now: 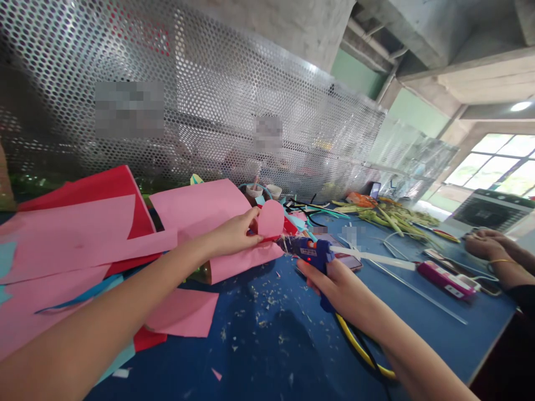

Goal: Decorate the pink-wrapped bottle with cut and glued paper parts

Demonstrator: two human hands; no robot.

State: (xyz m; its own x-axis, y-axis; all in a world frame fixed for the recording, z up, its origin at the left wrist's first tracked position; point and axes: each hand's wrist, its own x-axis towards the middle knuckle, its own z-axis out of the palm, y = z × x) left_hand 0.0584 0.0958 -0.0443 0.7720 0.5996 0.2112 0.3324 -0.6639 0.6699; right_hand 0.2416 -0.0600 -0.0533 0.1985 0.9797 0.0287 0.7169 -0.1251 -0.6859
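While the left hand (237, 229) pinches a rounded pink piece (271, 219) by its left edge, thumb and fingers nearly closed, the right hand (336, 283) wraps firmly around the handle of a blue glue gun (311, 250). Taking the rounded piece as the dial's centre, the left hand sits at nine o'clock and the gun at four, its nozzle close to the piece's lower edge; whether they touch, I cannot tell. The piece is held up above the blue table (267, 356), in front of a large pink sheet (203, 203) towards nine o'clock. A pale glue stick (376, 258) runs from the gun's back towards three o'clock, and pale scraps (261, 323) lie at six.

Gluing seems to be the step in hand. The next move would call for a steady left pinch, fingertips clear of the nozzle, and a measured trigger squeeze along the edge.
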